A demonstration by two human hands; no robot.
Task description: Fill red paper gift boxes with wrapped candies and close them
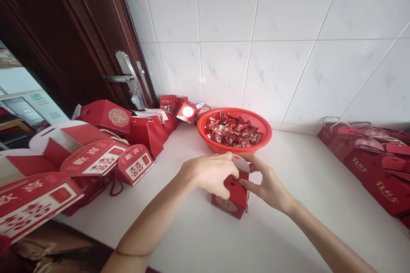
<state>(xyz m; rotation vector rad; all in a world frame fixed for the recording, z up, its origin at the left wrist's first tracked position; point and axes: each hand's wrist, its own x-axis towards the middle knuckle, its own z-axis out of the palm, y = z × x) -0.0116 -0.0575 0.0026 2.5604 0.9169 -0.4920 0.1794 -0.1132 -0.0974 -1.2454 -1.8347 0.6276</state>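
Red gift box (231, 198) upright on white table (285, 230), just in front of the red basket (203, 140) of wrapped candies (235, 130). Left hand (209, 175) and right hand (267, 185) both touching its top flaps, fingers curled; can't tell how firm. More red boxes (136, 164) left, more right.

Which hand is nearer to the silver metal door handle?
Left. The left hand is right of the handle and closer to the camera; the right hand is farther right.
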